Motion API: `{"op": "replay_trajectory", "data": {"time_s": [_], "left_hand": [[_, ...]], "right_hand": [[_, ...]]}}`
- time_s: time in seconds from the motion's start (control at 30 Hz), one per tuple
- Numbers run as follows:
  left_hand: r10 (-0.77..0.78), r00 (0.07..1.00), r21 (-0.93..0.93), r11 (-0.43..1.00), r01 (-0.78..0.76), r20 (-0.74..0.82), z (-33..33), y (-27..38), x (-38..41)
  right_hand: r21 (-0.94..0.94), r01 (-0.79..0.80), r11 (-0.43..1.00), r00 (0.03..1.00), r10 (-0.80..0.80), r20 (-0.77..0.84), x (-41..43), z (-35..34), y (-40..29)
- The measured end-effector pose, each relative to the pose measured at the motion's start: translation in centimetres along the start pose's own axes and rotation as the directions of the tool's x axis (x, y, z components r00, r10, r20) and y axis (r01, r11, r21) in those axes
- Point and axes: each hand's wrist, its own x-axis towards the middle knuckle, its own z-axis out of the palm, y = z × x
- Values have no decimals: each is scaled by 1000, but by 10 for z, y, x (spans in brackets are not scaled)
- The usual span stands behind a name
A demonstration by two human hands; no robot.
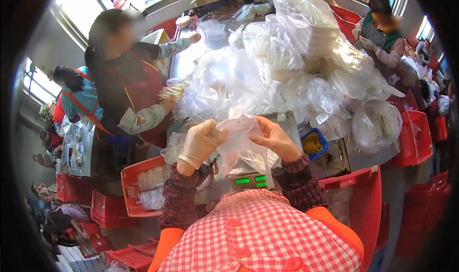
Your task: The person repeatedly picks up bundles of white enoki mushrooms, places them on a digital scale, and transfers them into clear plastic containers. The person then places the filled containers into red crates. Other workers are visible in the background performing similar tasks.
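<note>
My left hand (pixel 201 142), in a thin translucent glove, pinches one side of a clear plastic bag (pixel 236 137). My right hand (pixel 277 138), which looks bare, holds the bag's other side near its top. The bag hangs between both hands and partly covers what is below it. Under it, pale thin stalks (pixel 252 158), possibly enoki mushrooms, lie on the metal pan of a digital scale (pixel 237 187) with lit green displays. A metal tray (pixel 292 128) is behind my right hand. Beside that hand sits a blue basket (pixel 325 144) holding yellow rubber bands (pixel 312 144).
Large plastic bags (pixel 229 78) are heaped across the table. At left, a co-worker (pixel 138 74) holds a bundle of pale stalks (pixel 171 93). An orange-red crate (pixel 129 186) with packed bags stands left of me, a red crate (pixel 362 200) right. Another person (pixel 382 38) works at far right.
</note>
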Motion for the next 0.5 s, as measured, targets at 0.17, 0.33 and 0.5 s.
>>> {"op": "replay_trajectory", "data": {"time_s": [0.17,0.33,0.5], "left_hand": [[-199,977,-101,973,206,73,-20,-4,-5],[-63,981,-14,998,67,185,-24,-5,-5],[-268,937,-135,943,303,225,-33,-10,-9]], "right_hand": [[-26,-102,994,991,99,-91,-1,-4,1],[-24,-116,993,987,118,110,-9,-7,7],[240,-118,964,991,99,91,-8,-3,23]]}}
